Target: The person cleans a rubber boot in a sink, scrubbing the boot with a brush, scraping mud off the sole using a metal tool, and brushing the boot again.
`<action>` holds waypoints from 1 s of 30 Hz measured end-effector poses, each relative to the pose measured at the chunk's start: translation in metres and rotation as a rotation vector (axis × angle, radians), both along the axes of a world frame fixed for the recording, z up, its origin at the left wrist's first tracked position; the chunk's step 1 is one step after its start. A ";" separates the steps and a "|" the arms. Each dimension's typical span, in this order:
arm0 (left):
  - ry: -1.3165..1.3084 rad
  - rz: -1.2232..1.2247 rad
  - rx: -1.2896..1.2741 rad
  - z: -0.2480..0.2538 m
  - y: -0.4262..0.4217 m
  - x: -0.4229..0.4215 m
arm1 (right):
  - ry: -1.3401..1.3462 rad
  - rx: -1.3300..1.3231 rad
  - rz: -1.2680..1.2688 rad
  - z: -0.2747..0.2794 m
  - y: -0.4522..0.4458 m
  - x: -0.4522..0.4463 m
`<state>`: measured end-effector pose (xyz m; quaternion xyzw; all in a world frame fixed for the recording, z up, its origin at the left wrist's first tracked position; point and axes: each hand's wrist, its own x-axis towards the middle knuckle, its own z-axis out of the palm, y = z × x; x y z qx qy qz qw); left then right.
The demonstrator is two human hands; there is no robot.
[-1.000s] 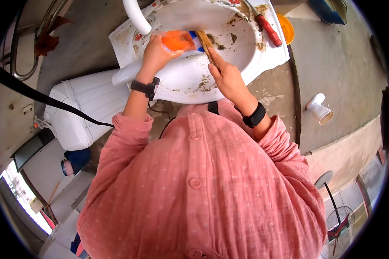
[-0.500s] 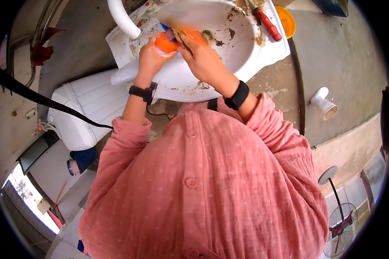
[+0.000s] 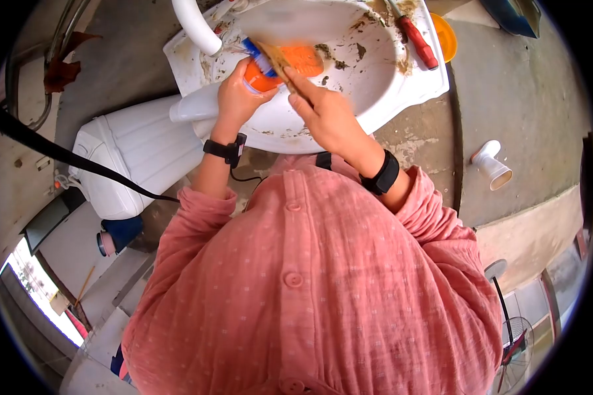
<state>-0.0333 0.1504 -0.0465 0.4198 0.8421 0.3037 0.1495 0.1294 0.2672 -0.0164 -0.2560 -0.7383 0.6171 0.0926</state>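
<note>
In my left hand [image 3: 239, 99] is a white rubber boot [image 3: 196, 105], its orange sole [image 3: 303, 60] turned up over the sink. Its shaft points toward the lower left, and my fingers close around the heel end. My right hand [image 3: 326, 115] grips a wooden scrubbing brush [image 3: 275, 55] with blue and white bristles. Those bristles are against or very close to the heel part of the sole. Beneath both hands is a white washbasin [image 3: 382, 99], with dark wet debris stuck to its inside and rim.
A red-handled tool [image 3: 418, 43] lies on the basin's right rim, beside an orange bowl [image 3: 445, 38]. A white curved pipe [image 3: 199, 26] reaches over the left rim. The white pedestal [image 3: 145, 141] extends lower left. Another white boot [image 3: 491, 166] lies on the floor at right.
The brush has tilted, so its blue bristles show more plainly at the heel. My right hand has shifted slightly right and down; my left hand still holds the boot.
</note>
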 end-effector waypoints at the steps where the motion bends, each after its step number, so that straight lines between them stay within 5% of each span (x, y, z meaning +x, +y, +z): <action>1: 0.000 0.009 -0.023 0.001 0.000 0.001 | -0.023 0.092 0.034 -0.003 -0.006 -0.001; 6: -0.024 -0.023 0.070 -0.006 -0.002 -0.003 | -0.040 0.276 -0.007 -0.045 0.001 -0.014; 11: 0.002 -0.028 -0.082 0.004 0.004 -0.002 | 0.000 0.250 0.106 -0.019 -0.005 0.003; 30: -0.004 -0.021 -0.022 -0.008 -0.001 -0.005 | 0.034 0.321 0.056 -0.020 -0.018 -0.017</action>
